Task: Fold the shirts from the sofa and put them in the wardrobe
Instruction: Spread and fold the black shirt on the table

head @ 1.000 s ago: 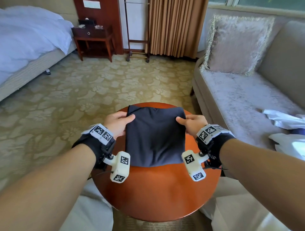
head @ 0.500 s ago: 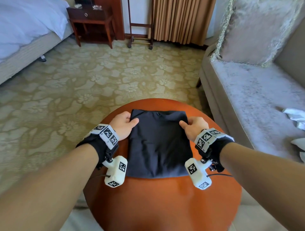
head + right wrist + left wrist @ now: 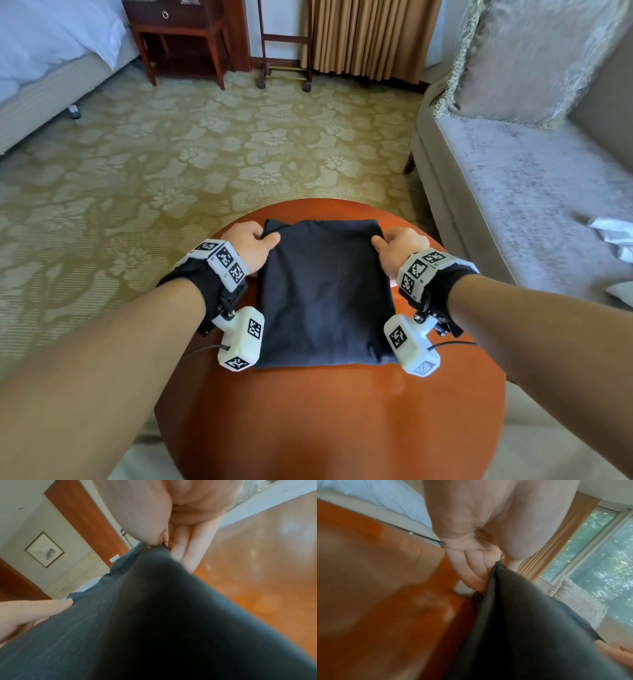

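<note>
While the dark folded shirt (image 3: 325, 294) lies flat on the round wooden tabletop (image 3: 329, 418), the left hand (image 3: 249, 244) pinches its far left corner and the right hand (image 3: 401, 245) pinches its far right corner, thumbs on top. Folding appears nearly complete. The next move, by judgement, is either one last fold toward the near edge or a level lift toward the wardrobe, which is not in view.

Bare tabletop (image 3: 329, 428) lies open nearer than the folded shirt (image 3: 322, 294). The sofa (image 3: 513, 205) bounds the right. Open carpet (image 3: 171, 171) extends to the left and beyond.
</note>
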The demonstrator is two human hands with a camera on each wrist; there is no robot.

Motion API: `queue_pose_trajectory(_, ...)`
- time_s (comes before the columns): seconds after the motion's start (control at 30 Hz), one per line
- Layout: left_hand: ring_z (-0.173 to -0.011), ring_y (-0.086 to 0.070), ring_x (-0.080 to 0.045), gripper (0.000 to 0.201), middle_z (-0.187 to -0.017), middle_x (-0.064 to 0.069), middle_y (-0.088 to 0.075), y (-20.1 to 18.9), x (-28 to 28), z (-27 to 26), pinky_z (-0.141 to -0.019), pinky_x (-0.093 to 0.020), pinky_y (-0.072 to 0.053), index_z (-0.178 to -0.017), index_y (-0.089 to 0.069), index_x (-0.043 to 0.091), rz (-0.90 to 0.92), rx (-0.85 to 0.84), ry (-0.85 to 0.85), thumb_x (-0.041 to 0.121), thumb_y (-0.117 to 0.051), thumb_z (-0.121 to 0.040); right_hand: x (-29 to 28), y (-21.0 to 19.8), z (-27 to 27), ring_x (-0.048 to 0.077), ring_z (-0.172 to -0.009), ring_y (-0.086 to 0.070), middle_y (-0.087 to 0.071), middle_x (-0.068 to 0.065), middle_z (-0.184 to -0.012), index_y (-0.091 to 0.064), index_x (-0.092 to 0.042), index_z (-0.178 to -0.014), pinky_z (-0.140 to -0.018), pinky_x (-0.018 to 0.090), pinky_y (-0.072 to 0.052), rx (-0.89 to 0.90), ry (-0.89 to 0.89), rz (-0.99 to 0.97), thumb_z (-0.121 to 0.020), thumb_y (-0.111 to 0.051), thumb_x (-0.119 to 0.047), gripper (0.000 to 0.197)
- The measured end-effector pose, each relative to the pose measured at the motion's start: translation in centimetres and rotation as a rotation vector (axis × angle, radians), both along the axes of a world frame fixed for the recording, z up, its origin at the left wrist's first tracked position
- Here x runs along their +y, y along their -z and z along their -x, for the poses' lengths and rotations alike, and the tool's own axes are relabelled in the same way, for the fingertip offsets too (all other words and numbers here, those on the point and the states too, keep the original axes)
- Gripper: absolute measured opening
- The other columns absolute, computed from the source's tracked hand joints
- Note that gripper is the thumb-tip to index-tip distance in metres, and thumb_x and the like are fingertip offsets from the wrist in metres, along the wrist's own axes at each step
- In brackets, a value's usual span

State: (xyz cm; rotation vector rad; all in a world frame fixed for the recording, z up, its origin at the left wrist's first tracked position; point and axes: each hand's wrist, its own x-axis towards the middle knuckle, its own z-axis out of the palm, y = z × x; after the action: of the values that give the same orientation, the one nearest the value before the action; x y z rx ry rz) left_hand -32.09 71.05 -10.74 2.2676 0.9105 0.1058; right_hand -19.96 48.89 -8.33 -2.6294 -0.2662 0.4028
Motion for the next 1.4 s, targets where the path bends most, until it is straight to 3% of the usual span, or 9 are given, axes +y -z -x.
queue_pose_trajectory(0.1, -0.064, -0.050, -0.025, 0.041, -0.066, -0.004, -0.050, 0.0, -0.2, 0.2, -0.070, -0.043, -0.051, -0.067, -0.050, 0.016, 0.030, -0.001, -0.034, 0.047, -0.061, -0.090, -0.1, -0.2, -0.2, 0.025, -0.082, -0.064, -0.067, 0.010, -0.100, -0.062, -0.012, -0.101, -0.063, 0.028, -0.047, 0.001, 0.073, 0.021, -0.095, -0.053, -0.044, 0.034)
queue_pose_trajectory(0.2, -0.064, -0.049, -0.022, 0.046, -0.061, 0.002, -0.043, -0.6, -0.6, 0.1, -0.067, -0.043, -0.049, -0.058, -0.044, 0.024, 0.070, -0.013, -0.086, 0.060, -0.066, -0.078, 0.0, -0.8, 0.0, 0.028, -0.107, -0.056, -0.052, 0.010, -0.124, -0.046, -0.011, -0.126, -0.087, 0.037, -0.048, -0.096, 0.108, 0.003, -0.089, -0.057, -0.044, 0.051)
queue_pose_trajectory(0.3, -0.106, -0.055, -0.024, 0.061, -0.115, 0.001, -0.052, -1.5, -1.6, 0.4, -0.089, -0.037, -0.047, -0.116, -0.051, 0.018, -0.038, -0.038, -0.086, 0.055, -0.075, -0.074, 0.5, -1.0, 1.3, 0.024, -0.123, -0.037, -0.038, 0.004, -0.130, -0.039, -0.015, -0.129, -0.102, 0.039, -0.037, -0.293, -0.188, -0.024, -0.083, -0.064, -0.048, 0.062)
queue_pose_trajectory(0.47, -0.150, -0.001, -0.024, 0.078, -0.163, 0.002, 0.000, -1.9, -4.4, 0.6, -0.118, -0.052, -0.011, -0.148, -0.028, 0.042, -0.254, 0.299, 0.377, 0.066, -0.060, -0.081, 1.5, 1.8, 3.8, 0.018, -0.149, 0.011, 0.003, -0.007, -0.162, -0.013, -0.032, -0.153, -0.120, 0.046, -0.004, -0.146, -0.604, 0.238, -0.089, -0.040, -0.068, 0.078)
queue_pose_trajectory(0.7, -0.146, 0.029, -0.026, 0.086, -0.154, 0.009, 0.039, -0.6, -4.3, 0.7, -0.117, -0.059, 0.009, -0.152, 0.011, 0.046, -0.143, 0.572, 0.502, 0.075, -0.038, -0.087, 0.6, 3.3, 3.6, 0.020, -0.146, 0.024, 0.024, -0.008, -0.159, 0.010, -0.041, -0.152, -0.120, 0.049, 0.005, -0.054, -0.659, 0.451, -0.090, -0.024, -0.075, 0.078)
queue_pose_trajectory(0.93, -0.152, 0.002, -0.024, 0.100, -0.165, -0.004, 0.006, -2.9, -4.8, 3.9, -0.120, -0.044, -0.011, -0.157, 0.002, 0.023, 0.153, 0.201, 0.165, 0.047, -0.066, -0.088, -1.0, 0.7, 4.6, 0.031, -0.141, -0.021, -0.021, 0.009, -0.154, -0.024, -0.020, -0.150, -0.112, 0.043, -0.025, -0.032, -0.114, 0.076, -0.073, -0.072, -0.054, 0.097)
queue_pose_trajectory(1.13, -0.104, -0.061, -0.034, 0.069, -0.123, -0.012, -0.062, -3.0, -7.3, 8.3, -0.092, -0.036, -0.050, -0.127, -0.056, 0.007, 0.227, 0.244, -0.181, 0.047, -0.076, -0.075, -3.8, -1.0, 8.6, 0.034, -0.119, -0.048, -0.047, 0.014, -0.131, -0.042, -0.008, -0.133, -0.100, 0.044, -0.041, 0.130, 0.122, 0.174, -0.077, -0.064, -0.050, 0.074)
queue_pose_trajectory(1.27, -0.080, -0.065, -0.029, 0.065, -0.095, -0.007, -0.064, -3.1, -10.5, 10.6, -0.081, -0.040, -0.059, -0.115, -0.061, 0.008, 0.239, 0.315, -0.193, 0.045, -0.082, -0.065, -5.3, -1.4, 12.0, 0.028, -0.076, -0.062, -0.063, 0.013, -0.092, -0.061, -0.004, -0.098, -0.065, 0.029, -0.049, 0.178, 0.103, 0.140, -0.075, -0.061, -0.026, 0.032)
queue_pose_trajectory(1.4, -0.089, -0.067, -0.033, 0.071, -0.108, -0.015, -0.068, -3.0, -12.4, 12.4, -0.085, -0.040, -0.057, -0.119, -0.061, 0.000, 0.203, 0.345, -0.244, 0.040, -0.087, -0.066, -7.0, -1.1, 14.9, 0.028, -0.079, -0.065, -0.067, 0.012, -0.093, -0.060, -0.005, -0.095, -0.064, 0.028, -0.047, 0.229, 0.178, 0.079, -0.076, -0.065, -0.022, 0.026)
